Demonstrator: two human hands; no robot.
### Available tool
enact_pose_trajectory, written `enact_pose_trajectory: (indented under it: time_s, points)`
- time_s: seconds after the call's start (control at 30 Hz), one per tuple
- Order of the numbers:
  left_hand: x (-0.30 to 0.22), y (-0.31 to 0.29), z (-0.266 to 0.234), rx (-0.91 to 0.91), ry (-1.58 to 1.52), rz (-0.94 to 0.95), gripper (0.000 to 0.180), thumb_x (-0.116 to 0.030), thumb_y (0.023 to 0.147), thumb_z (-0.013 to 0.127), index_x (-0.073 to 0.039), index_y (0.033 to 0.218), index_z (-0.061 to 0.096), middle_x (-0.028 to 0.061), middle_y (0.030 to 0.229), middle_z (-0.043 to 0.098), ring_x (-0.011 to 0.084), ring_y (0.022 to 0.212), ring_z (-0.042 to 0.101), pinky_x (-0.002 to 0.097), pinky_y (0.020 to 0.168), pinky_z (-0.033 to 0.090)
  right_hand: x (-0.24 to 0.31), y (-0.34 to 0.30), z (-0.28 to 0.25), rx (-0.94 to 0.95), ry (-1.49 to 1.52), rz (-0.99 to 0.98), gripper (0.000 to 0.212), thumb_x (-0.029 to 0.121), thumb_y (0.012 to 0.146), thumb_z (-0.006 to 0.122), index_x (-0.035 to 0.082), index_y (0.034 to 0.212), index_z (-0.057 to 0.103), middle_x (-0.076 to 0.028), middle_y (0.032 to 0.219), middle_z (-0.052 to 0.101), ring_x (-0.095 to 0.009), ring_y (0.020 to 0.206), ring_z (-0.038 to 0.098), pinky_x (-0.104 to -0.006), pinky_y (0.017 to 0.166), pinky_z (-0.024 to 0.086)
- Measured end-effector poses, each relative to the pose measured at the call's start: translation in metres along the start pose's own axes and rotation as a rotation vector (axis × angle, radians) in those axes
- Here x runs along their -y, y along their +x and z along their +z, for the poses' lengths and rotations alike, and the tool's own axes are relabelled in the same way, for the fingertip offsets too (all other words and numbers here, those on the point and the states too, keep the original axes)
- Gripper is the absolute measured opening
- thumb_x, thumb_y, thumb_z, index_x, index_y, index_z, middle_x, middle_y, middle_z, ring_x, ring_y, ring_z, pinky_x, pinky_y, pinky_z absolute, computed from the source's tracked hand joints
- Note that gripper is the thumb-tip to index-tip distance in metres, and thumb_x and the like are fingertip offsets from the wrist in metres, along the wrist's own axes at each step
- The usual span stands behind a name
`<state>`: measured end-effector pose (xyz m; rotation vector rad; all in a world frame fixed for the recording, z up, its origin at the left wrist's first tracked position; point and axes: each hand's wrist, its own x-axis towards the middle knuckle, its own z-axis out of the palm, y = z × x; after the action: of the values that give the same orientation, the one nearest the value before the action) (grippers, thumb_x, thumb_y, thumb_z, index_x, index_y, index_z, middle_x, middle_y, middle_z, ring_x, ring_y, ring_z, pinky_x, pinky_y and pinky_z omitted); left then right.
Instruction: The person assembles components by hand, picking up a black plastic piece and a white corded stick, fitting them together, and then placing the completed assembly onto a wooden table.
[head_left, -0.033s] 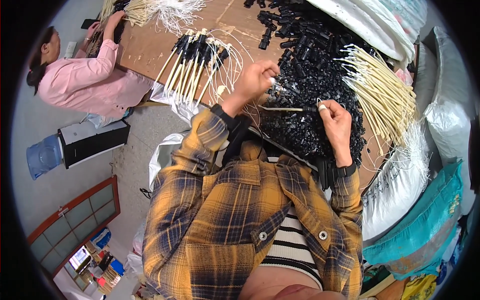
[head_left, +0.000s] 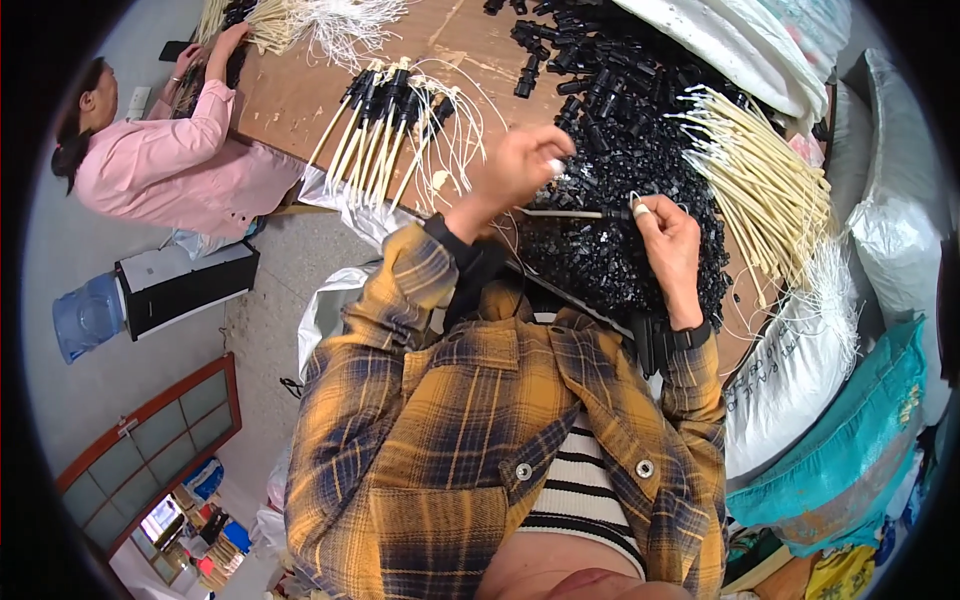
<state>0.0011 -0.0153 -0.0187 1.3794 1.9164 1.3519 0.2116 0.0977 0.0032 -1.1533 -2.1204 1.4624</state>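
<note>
My right hand is closed on a small black connector above the pile of black pieces. A thin cream tube sticks out of the connector to the left, and a white wire loops by my fingertips. White wrapping covers part of the thumb. My left hand hovers over the left edge of the pile, its fingers bent and smeared by motion. A white cover shows on one of its digits; whether anything is in it cannot be made out. Small shiny black pieces lie heaped beneath both hands.
Larger black connectors lie at the far side. Cream tubes with white wires are bundled at right, beside white sacks. Finished-looking assemblies rest on the brown table at left. A person in pink works at far left.
My left hand has shifted slightly right, and its fingers look more blurred. My right hand stays in place with the connector and tube.
</note>
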Motion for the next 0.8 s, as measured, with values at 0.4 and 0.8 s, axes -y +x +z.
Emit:
enact_pose_trajectory:
  time_s: [0.4,0.8]
  points:
    - [-0.056,-0.012,0.052,-0.026,-0.035,0.311,0.028,0.008,0.068,0.062,-0.009,0.089,0.069,0.0059,0.084,0.065,0.0206,0.074,0.062,0.0287,0.066,0.050,0.000,-0.006,0.013,0.024,0.043,-0.095,0.015,0.004,0.081,0.055,0.005,0.087,0.068,-0.005,0.058,0.053,-0.006,0.054,0.047,-0.0268,0.051,0.039]
    - [-0.053,-0.011,0.045,-0.052,-0.304,-0.187,0.011,0.005,0.076,0.064,-0.002,0.084,0.068,-0.0036,0.079,0.059,0.0004,0.068,0.053,0.0159,0.058,0.042,0.017,-0.015,0.020,-0.290,-0.443,-0.644,0.009,0.008,0.083,0.066,0.009,0.092,0.066,-0.008,0.074,0.063,-0.023,0.054,0.060,-0.0306,0.049,0.046]
